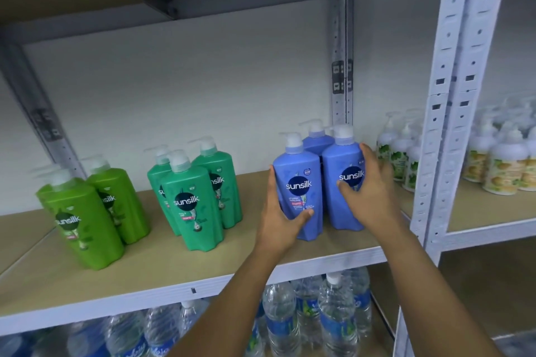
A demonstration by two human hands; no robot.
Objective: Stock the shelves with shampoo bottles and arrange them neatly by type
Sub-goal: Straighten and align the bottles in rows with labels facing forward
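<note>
Clear plastic water bottles (336,316) crowd the lower tier as two hands work above: the left hand (280,217) wraps the front blue pump bottle (298,191), the right hand (368,191) curls round its neighbour (340,180), both upright near the shelf (162,266) front edge's right end. Glossy green bottles (191,206) stand left.

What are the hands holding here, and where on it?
Left hand grips the left blue bottle around its lower body. Right hand grips the right blue bottle at mid-body, over the label.
</note>
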